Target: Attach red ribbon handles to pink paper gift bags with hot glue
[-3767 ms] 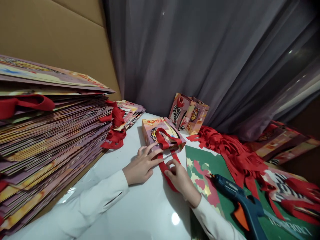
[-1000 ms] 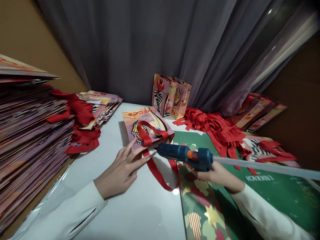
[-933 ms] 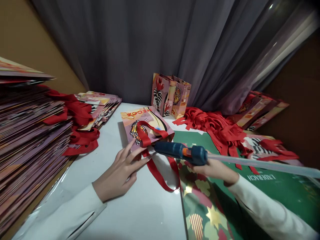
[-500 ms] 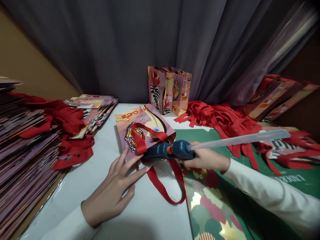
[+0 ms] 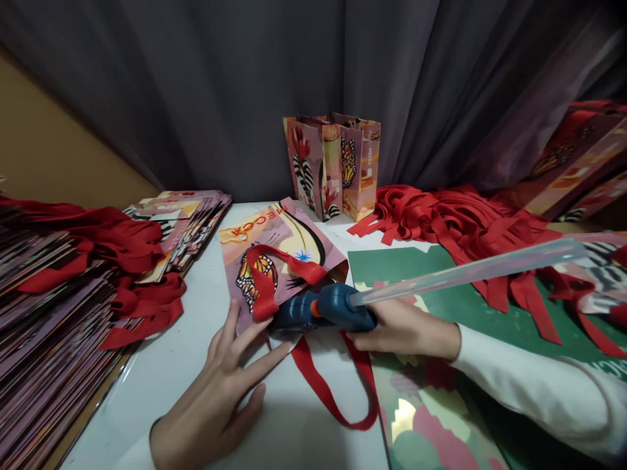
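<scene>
A purple and yellow paper bag (image 5: pixel 294 238) with a butterfly print lies flat on the white table. One red ribbon handle (image 5: pixel 264 281) rests across its face, and another red ribbon handle (image 5: pixel 333 405) loops toward me. My right hand (image 5: pixel 404 329) is closed around a dark blue glue gun (image 5: pixel 323 308), a long clear glue stick (image 5: pixel 470 269) jutting from its back. The gun's front end is over the bag's opening; its tip is hidden. With fingers spread, my left hand (image 5: pixel 223 378) touches the bag's near edge.
Tall stacks of flat bags (image 5: pixel 63 352) with red ribbons stand at left. Finished-looking bags (image 5: pixel 333 166) stand upright at the back. A heap of red ribbons (image 5: pixel 441 215) lies right, beside a green board (image 5: pixel 392 264) and a patterned sheet (image 5: pixel 426 418). A grey curtain (image 5: pixel 245 98) hangs behind.
The view has shifted a little. The glue gun has moved slightly left and toward me along the bag's opening. My left hand keeps its place at the bag's edge.
</scene>
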The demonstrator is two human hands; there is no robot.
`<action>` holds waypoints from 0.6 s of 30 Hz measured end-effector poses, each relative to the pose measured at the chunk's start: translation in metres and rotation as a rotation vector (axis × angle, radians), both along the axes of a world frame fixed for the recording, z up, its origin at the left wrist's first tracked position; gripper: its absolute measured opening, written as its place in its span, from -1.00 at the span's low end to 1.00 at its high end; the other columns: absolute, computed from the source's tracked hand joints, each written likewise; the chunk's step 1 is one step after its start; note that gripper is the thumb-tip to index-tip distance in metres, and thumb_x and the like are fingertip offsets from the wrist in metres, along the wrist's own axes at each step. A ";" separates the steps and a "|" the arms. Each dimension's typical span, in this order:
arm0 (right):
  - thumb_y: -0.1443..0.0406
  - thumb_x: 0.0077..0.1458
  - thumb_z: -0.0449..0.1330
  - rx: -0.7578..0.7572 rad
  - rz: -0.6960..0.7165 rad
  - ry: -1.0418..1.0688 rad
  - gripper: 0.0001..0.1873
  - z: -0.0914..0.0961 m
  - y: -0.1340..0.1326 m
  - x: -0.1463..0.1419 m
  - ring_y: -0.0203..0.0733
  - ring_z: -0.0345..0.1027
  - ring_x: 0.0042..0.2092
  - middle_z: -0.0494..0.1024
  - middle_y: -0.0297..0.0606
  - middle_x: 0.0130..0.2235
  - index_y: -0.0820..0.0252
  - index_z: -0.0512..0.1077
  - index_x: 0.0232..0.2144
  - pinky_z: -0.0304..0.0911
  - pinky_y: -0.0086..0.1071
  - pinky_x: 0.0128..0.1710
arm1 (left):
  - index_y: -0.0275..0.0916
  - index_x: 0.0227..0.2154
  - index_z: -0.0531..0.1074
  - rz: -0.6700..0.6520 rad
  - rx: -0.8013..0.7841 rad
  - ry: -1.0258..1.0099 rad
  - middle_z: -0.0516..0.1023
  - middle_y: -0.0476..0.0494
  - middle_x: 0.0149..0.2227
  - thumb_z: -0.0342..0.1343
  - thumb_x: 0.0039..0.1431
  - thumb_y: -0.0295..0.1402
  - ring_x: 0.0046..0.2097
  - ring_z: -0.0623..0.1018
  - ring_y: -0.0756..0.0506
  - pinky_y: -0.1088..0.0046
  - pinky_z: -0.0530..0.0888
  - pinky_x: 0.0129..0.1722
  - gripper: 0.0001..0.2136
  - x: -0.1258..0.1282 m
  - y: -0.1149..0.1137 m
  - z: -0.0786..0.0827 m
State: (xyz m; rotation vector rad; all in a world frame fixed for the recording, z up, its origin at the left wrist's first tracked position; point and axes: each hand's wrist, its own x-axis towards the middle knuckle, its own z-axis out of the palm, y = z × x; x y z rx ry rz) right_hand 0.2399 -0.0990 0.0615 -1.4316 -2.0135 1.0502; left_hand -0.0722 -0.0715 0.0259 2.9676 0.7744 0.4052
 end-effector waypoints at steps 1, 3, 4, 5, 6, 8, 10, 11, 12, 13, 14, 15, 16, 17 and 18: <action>0.42 -0.13 0.23 0.010 0.011 0.002 -0.57 0.000 0.001 0.000 -0.13 0.40 -0.20 0.53 -0.29 -0.17 0.18 0.46 -0.12 0.28 -0.37 -0.22 | 0.09 0.30 0.11 0.002 -0.004 -0.005 0.01 -0.24 0.32 -0.01 0.12 -0.57 0.37 -0.26 -0.60 -0.39 0.33 0.04 -0.31 0.000 0.000 0.000; 0.41 -0.12 0.23 0.014 0.021 -0.016 -0.63 -0.001 0.002 0.000 -0.13 0.39 -0.21 0.54 -0.29 -0.18 0.18 0.46 -0.17 0.28 -0.37 -0.22 | 0.11 0.30 0.09 0.010 -0.010 -0.015 0.00 -0.23 0.32 -0.02 0.12 -0.57 0.37 -0.27 -0.59 -0.39 0.33 0.04 -0.30 -0.001 0.000 -0.001; 0.40 -0.11 0.22 0.012 0.023 -0.033 -0.67 -0.001 0.002 0.000 -0.13 0.39 -0.21 0.54 -0.28 -0.18 0.18 0.47 -0.20 0.28 -0.37 -0.22 | 0.12 0.30 0.09 0.013 -0.011 -0.019 0.00 -0.23 0.33 -0.02 0.12 -0.57 0.37 -0.27 -0.59 -0.40 0.33 0.04 -0.30 -0.001 0.001 -0.002; 0.40 -0.10 0.22 0.012 0.027 -0.050 -0.69 -0.001 0.003 0.000 -0.13 0.39 -0.22 0.53 -0.28 -0.19 0.18 0.47 -0.21 0.27 -0.37 -0.23 | 0.12 0.30 0.09 0.015 -0.012 -0.020 0.00 -0.23 0.33 -0.03 0.12 -0.57 0.37 -0.27 -0.59 -0.40 0.33 0.04 -0.30 -0.001 0.001 -0.003; 0.39 -0.10 0.22 0.015 0.028 -0.063 -0.70 -0.002 0.003 0.000 -0.13 0.39 -0.21 0.53 -0.27 -0.19 0.18 0.47 -0.22 0.27 -0.37 -0.24 | 0.12 0.30 0.10 0.015 -0.014 -0.021 0.00 -0.22 0.33 -0.03 0.12 -0.57 0.37 -0.27 -0.58 -0.40 0.32 0.05 -0.31 -0.001 0.001 -0.004; 0.39 -0.10 0.22 0.019 0.028 -0.078 -0.68 -0.002 0.003 0.000 -0.13 0.38 -0.21 0.53 -0.26 -0.19 0.18 0.47 -0.20 0.25 -0.39 -0.27 | 0.12 0.30 0.11 0.017 -0.021 -0.018 0.01 -0.21 0.33 -0.03 0.12 -0.56 0.37 -0.26 -0.58 -0.40 0.31 0.05 -0.31 -0.002 0.002 -0.005; 0.39 -0.10 0.22 0.020 0.024 -0.079 -0.65 -0.003 0.003 0.000 -0.14 0.38 -0.21 0.53 -0.26 -0.18 0.18 0.47 -0.17 0.23 -0.41 -0.30 | 0.12 0.29 0.12 0.017 -0.026 -0.013 0.02 -0.20 0.33 -0.03 0.11 -0.56 0.37 -0.26 -0.58 -0.40 0.31 0.06 -0.31 -0.002 0.002 -0.005; 0.39 -0.10 0.21 0.018 0.022 -0.077 -0.64 -0.003 0.003 0.000 -0.15 0.37 -0.22 0.53 -0.27 -0.19 0.17 0.47 -0.16 0.23 -0.41 -0.31 | 0.12 0.30 0.11 0.019 -0.026 -0.013 0.01 -0.19 0.33 -0.03 0.11 -0.56 0.37 -0.25 -0.58 -0.39 0.31 0.07 -0.30 -0.002 0.001 -0.004; 0.39 -0.09 0.21 0.016 0.020 -0.079 -0.64 -0.002 0.003 0.000 -0.16 0.37 -0.23 0.53 -0.27 -0.20 0.17 0.47 -0.15 0.22 -0.42 -0.31 | 0.13 0.30 0.11 0.020 -0.026 -0.011 0.01 -0.18 0.33 -0.02 0.11 -0.56 0.37 -0.25 -0.58 -0.38 0.31 0.08 -0.30 -0.002 0.001 -0.003; 0.39 -0.09 0.20 0.017 0.020 -0.083 -0.62 -0.002 0.002 0.000 -0.17 0.37 -0.24 0.52 -0.28 -0.20 0.16 0.47 -0.14 0.22 -0.42 -0.31 | 0.13 0.30 0.10 0.020 -0.026 -0.006 0.01 -0.17 0.34 -0.02 0.10 -0.57 0.38 -0.25 -0.58 -0.37 0.31 0.08 -0.29 -0.001 0.001 -0.002; 0.39 -0.08 0.20 0.019 0.015 -0.089 -0.61 -0.002 0.002 0.000 -0.18 0.36 -0.25 0.52 -0.29 -0.21 0.15 0.46 -0.12 0.22 -0.42 -0.31 | 0.12 0.30 0.09 0.017 -0.025 -0.001 0.00 -0.17 0.34 -0.02 0.10 -0.58 0.38 -0.25 -0.58 -0.37 0.30 0.09 -0.28 -0.001 0.000 -0.001; 0.39 -0.08 0.21 0.024 0.006 -0.097 -0.59 -0.001 0.001 0.000 -0.18 0.36 -0.25 0.52 -0.29 -0.22 0.14 0.46 -0.10 0.22 -0.42 -0.30 | 0.11 0.31 0.09 0.015 -0.024 0.005 0.00 -0.18 0.34 -0.01 0.10 -0.58 0.37 -0.25 -0.58 -0.37 0.30 0.09 -0.28 0.000 0.000 0.000; 0.38 -0.08 0.21 0.030 -0.003 -0.107 -0.57 -0.001 0.001 0.001 -0.18 0.36 -0.25 0.52 -0.29 -0.22 0.13 0.46 -0.08 0.22 -0.41 -0.29 | 0.11 0.31 0.08 0.011 -0.020 0.007 0.00 -0.18 0.34 -0.01 0.10 -0.58 0.37 -0.25 -0.58 -0.37 0.31 0.08 -0.27 0.001 0.000 0.001; 0.38 -0.09 0.22 0.038 -0.014 -0.116 -0.56 0.000 0.000 0.002 -0.17 0.36 -0.25 0.52 -0.28 -0.22 0.14 0.46 -0.07 0.22 -0.41 -0.29 | 0.10 0.32 0.06 0.006 -0.016 0.006 0.00 -0.19 0.34 -0.01 0.10 -0.58 0.37 -0.26 -0.58 -0.37 0.32 0.07 -0.27 0.001 0.000 0.002; 0.38 -0.09 0.22 0.043 -0.025 -0.124 -0.56 0.000 0.000 0.003 -0.16 0.36 -0.25 0.52 -0.28 -0.22 0.14 0.46 -0.08 0.22 -0.41 -0.29 | 0.10 0.32 0.04 0.000 -0.013 0.001 0.01 -0.20 0.33 -0.02 0.10 -0.58 0.37 -0.26 -0.58 -0.37 0.33 0.06 -0.26 0.002 0.000 0.002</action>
